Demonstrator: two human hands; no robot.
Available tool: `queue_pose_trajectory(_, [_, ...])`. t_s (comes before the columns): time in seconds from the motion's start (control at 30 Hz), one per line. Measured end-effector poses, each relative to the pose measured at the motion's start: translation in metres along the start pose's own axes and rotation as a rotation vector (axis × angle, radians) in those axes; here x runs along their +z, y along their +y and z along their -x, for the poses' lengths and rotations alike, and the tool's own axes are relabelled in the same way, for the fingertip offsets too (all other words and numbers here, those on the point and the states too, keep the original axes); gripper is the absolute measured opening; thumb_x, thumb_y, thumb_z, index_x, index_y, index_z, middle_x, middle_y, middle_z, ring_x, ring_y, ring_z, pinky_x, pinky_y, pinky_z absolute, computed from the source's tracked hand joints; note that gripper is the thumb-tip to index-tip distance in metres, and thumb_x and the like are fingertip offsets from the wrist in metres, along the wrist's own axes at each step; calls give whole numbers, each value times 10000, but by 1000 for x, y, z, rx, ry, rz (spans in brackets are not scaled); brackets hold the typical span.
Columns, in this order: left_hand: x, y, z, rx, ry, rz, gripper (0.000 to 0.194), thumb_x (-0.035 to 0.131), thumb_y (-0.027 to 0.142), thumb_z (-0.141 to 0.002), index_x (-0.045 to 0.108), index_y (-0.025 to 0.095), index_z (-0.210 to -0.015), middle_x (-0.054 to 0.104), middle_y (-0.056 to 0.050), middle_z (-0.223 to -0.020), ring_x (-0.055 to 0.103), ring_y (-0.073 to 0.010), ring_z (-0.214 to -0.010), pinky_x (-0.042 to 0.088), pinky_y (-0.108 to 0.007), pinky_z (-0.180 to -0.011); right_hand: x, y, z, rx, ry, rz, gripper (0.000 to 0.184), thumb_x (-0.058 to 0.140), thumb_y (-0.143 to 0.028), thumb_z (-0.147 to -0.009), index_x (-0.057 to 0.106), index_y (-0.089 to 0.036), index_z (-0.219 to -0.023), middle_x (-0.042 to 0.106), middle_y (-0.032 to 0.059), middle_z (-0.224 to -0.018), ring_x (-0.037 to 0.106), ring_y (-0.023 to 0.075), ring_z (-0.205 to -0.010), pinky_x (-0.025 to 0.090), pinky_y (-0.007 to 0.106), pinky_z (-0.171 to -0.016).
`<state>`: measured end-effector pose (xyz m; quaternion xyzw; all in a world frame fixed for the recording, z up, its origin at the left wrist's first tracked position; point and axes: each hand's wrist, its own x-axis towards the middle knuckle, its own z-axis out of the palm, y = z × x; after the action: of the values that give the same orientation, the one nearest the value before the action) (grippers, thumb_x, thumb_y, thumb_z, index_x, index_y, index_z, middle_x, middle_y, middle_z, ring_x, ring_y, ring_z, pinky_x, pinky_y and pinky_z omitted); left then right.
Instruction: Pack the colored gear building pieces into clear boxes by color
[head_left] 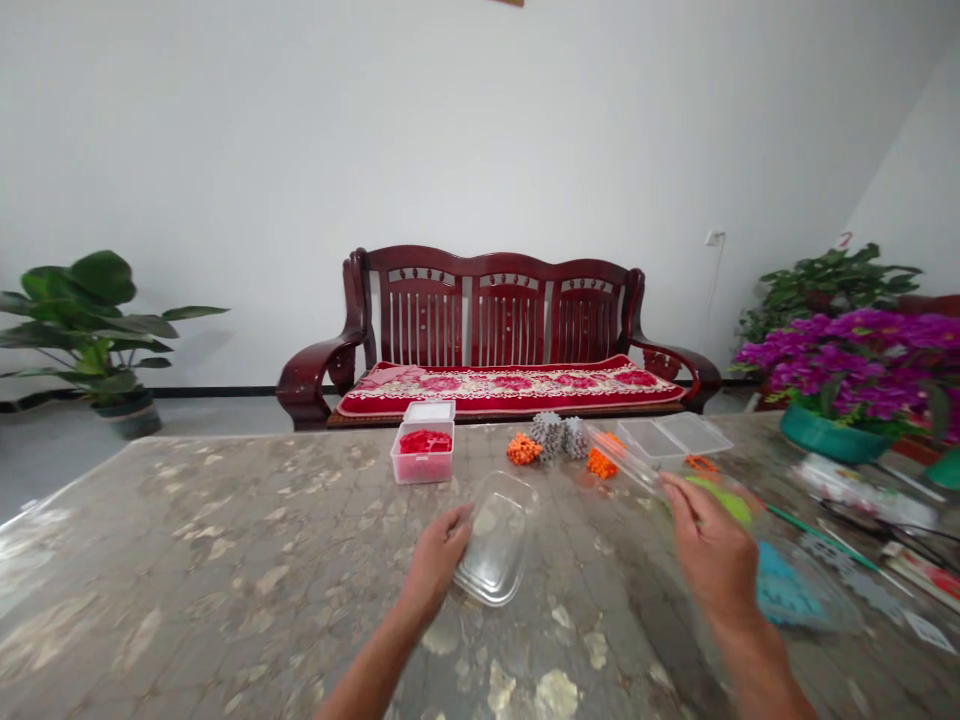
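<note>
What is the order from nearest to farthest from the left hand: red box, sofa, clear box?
1. Clear box: touching the left hand, on its right side.
2. Red box: straight ahead of the hand, near the far edge of the table.
3. Sofa: farthest, behind the table, against the wall.

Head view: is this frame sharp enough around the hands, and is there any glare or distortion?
In the head view, the right hand is blurred while the left hand looks sharper; glare whitens the table at its left edge; highlights streak the clear box; wide-angle distortion bows the table's far edge.
</note>
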<state>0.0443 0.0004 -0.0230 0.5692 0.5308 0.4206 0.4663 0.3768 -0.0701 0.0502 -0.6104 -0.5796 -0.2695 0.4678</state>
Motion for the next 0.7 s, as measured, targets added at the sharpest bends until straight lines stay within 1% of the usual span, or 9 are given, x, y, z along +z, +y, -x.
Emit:
queue_pose_trajectory(0.07, [-9,-1,-5,32,-22,-28,437,599,383,-772,751,145,-1106,792,-68,-1018,718,-287,-975,552,-320,-816,-18,31,3,27,5,72,403,431,-438,-984,739,-185,-1046,775,102,-1015,719,239,-929,527,347,-874])
queue_pose_trajectory(0.1, [-13,-2,-8,45,-28,-50,435,604,390,-769,753,147,-1097,793,-64,-1027,722,-283,-976,552,-314,-818,-27,46,5,44,9,121,422,416,-453,-972,735,-189,-1054,767,106,-1035,712,253,-949,528,364,-877])
queue_pose_trajectory(0.17, [-20,-4,-12,55,-13,-92,460,611,399,-758,744,141,-1115,792,-69,-1050,729,-281,-968,554,-321,-826,-43,75,11,96,-4,222,453,400,-491,-939,728,-202,-1056,759,106,-1019,701,277,-931,535,387,-825])
queue_pose_trajectory(0.23, [-24,-5,-16,56,12,-118,488,620,407,-747,734,137,-1137,789,-84,-1062,732,-289,-962,556,-347,-839,-55,100,20,136,-54,298,464,382,-499,-913,722,-215,-1048,755,102,-975,697,290,-878,540,398,-764])
queue_pose_trajectory(0.4, [-24,-3,-17,109,57,-166,472,577,442,-797,719,165,-1151,778,-101,-1074,729,-295,-952,555,-412,-888,-71,142,50,158,-190,329,396,385,-460,-858,702,-247,-964,749,116,-994,695,317,-944,526,458,-892])
queue_pose_trajectory(0.5, [-18,-4,-10,219,131,-264,542,597,457,-800,653,179,-1261,698,-120,-1249,676,-305,-1109,515,-462,-995,-78,152,62,179,-273,373,355,431,-407,-781,707,-269,-958,752,100,-1017,693,333,-954,522,488,-916])
queue_pose_trajectory(0.57, [-11,-4,-1,312,187,-373,620,647,443,-776,595,188,-1339,594,-138,-1382,567,-321,-1278,438,-494,-1092,-82,147,62,177,-301,412,386,456,-378,-725,715,-272,-991,748,99,-1064,684,350,-960,517,514,-918])
queue_pose_trajectory(0.63, [-3,-4,12,364,225,-481,713,699,405,-744,529,200,-1406,481,-161,-1479,460,-342,-1380,385,-524,-1130,-80,132,56,167,-276,391,422,465,-360,-711,712,-265,-1040,731,106,-1124,666,354,-1012,498,523,-958])
queue_pose_trajectory(0.7, [7,-4,26,404,250,-582,863,765,351,-676,451,233,-1470,362,-175,-1558,379,-378,-1431,361,-562,-1133,-65,108,50,173,-244,276,425,463,-345,-751,688,-254,-1099,712,114,-1173,642,333,-1102,466,496,-1027])
